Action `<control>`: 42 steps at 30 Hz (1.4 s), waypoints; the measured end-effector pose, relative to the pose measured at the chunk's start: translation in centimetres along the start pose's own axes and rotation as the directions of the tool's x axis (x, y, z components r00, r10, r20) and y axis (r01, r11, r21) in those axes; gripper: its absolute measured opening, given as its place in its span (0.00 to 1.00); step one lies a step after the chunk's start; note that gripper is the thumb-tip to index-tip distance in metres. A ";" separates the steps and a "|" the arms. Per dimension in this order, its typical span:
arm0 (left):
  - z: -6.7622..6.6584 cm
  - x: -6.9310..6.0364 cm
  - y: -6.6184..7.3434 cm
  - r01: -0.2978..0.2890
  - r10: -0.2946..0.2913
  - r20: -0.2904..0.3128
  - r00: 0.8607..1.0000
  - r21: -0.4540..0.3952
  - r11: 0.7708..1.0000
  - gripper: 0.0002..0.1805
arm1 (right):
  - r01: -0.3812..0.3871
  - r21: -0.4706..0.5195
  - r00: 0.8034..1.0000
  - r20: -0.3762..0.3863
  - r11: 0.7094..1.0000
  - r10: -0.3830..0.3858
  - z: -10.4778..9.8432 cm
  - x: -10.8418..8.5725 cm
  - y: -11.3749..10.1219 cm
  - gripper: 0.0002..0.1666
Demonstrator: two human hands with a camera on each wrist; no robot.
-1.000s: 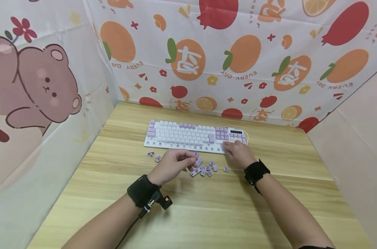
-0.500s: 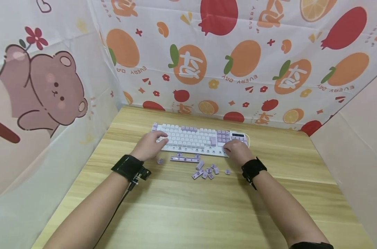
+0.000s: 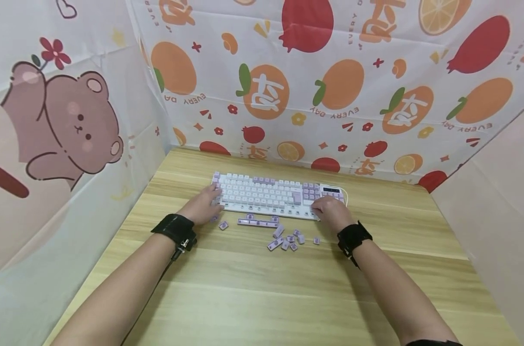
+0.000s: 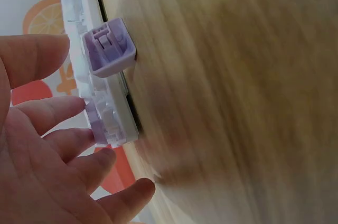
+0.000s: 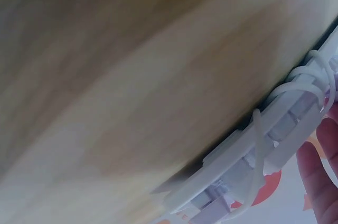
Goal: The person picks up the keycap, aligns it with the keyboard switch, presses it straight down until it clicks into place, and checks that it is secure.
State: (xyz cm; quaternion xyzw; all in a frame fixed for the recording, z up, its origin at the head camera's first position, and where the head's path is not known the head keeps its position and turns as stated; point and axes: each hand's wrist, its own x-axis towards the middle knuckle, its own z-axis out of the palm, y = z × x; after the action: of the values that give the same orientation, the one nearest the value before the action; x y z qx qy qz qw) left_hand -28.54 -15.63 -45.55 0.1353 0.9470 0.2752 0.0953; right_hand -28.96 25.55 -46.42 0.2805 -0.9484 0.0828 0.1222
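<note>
A white and lilac keyboard (image 3: 257, 191) lies toward the back of the table, with bare switches along its front row. At its left end is my left hand (image 3: 200, 205), with spread fingers; the left wrist view shows the index and middle fingertips at a lilac key on the end. A loose lilac keycap (image 4: 111, 49), hollow side showing, lies just before the keyboard there. My right hand (image 3: 333, 211) rests at the keyboard's front right part; its thumb and fingertips are largely hidden. In the right wrist view, fingers (image 5: 317, 174) reach up beside the keyboard edge.
In front of the keyboard lie a long lilac spacebar (image 3: 257, 222) and several loose keycaps (image 3: 285, 245). A white cable (image 5: 259, 155) loops by the keyboard's right end. A fruit-print cloth (image 3: 262, 91) hangs behind the wooden table (image 3: 262, 293).
My left hand has moved left and away from the loose keycaps to the keyboard's left end, its fingers spreading. The right hand stays at the front right part. The view has shifted slightly.
</note>
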 end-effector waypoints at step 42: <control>0.2 1.6 0.0 0.038 -0.033 -0.095 0.995 0.056 0.998 0.30 | -0.110 0.166 0.994 -0.003 0.980 0.112 0.2 0.6 0.9 0.05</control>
State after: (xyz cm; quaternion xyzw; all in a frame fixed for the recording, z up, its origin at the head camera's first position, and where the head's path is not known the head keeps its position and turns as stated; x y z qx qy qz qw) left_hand -30.01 -15.10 -45.88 0.1082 0.9602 0.2521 0.0515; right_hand -29.97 25.97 -46.55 0.2360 -0.9517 0.1697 0.0993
